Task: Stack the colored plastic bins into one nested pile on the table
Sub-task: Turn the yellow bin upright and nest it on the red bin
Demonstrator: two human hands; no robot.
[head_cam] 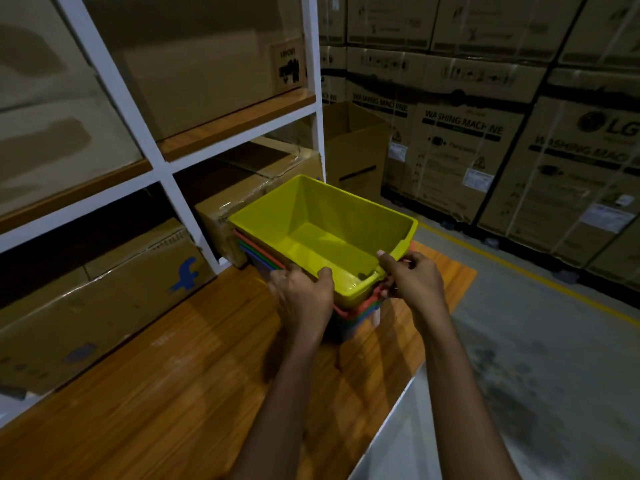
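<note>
Left hand (301,292) and right hand (412,275) each close their grip on the near rim of the yellow bin (322,233). It sits nested atop red, green and blue bins (356,315) on the wooden worktop (194,375), beside shelved cardboard boxes (104,299).

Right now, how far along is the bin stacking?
Nearly done. The yellow bin already sits nested on the red, green and blue bins on the table. The left hand and right hand grip its near rim. No loose bins are visible.
</note>
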